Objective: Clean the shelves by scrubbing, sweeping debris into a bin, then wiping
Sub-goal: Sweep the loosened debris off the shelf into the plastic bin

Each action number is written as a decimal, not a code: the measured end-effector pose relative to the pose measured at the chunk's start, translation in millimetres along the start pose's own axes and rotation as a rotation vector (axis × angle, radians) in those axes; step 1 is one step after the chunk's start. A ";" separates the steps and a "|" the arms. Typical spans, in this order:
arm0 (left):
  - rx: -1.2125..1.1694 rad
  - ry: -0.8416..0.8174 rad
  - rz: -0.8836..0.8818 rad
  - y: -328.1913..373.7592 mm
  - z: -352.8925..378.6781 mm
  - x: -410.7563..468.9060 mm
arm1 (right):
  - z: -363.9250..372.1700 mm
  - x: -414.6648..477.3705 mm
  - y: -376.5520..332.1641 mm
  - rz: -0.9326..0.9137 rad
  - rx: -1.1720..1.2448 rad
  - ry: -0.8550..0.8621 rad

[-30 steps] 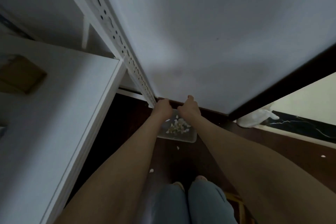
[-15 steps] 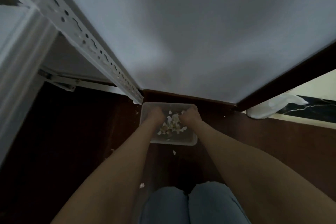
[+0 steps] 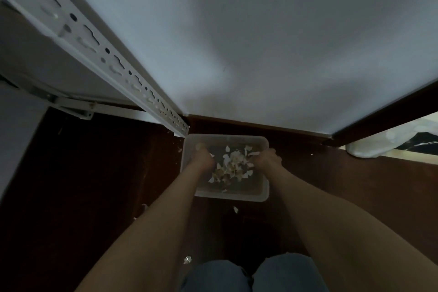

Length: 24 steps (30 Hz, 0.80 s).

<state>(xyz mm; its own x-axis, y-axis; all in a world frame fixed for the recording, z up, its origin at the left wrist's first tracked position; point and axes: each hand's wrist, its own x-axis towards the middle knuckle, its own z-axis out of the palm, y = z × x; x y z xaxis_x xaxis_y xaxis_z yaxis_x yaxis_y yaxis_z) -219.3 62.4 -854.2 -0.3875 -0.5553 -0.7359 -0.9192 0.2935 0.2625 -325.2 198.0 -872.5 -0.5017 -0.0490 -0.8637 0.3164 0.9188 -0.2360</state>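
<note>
Bin [image 3: 232,197] near skirting [image 3: 260,125], shelf post [image 3: 106,54] at its corner; my left hand [image 3: 201,161], right hand [image 3: 266,161] curl over side rims; floor [image 3: 94,173] stretches left.

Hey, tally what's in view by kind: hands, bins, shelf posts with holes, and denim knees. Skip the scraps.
Hands: 2 (left hand, right hand)
Bins: 1 (clear bin)
Shelf posts with holes: 1 (shelf post)
Denim knees: 2 (left knee, right knee)
Total: 6
</note>
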 end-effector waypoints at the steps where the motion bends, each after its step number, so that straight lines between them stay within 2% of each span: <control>1: -0.019 -0.009 -0.006 -0.1 0.6 2.2 | -0.9 1.5 0.4 -0.003 -0.010 -0.003; 6: 0.013 -0.044 -0.015 6.2 -7.9 -1.2 | -3.2 -10.3 -5.3 -0.173 -0.177 0.006; 10: 0.002 -0.028 0.010 22.0 -31.3 -30.1 | -26.9 -48.9 -20.0 -0.214 -0.234 0.049; 15: -0.065 0.001 0.071 44.6 -68.5 -89.9 | -67.5 -113.5 -40.5 -0.245 -0.273 0.099; 24: 0.105 0.007 0.100 96.4 -181.7 -231.1 | -145.1 -265.6 -69.6 -0.346 -0.357 0.160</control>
<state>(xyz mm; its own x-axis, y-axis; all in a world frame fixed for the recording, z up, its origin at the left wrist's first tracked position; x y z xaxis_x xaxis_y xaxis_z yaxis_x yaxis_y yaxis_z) -231.1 77.7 -545.4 -0.4776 -0.5243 -0.7050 -0.8637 0.4275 0.2672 -330.8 203.9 -562.0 -0.6535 -0.3389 -0.6768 -0.1703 0.9371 -0.3048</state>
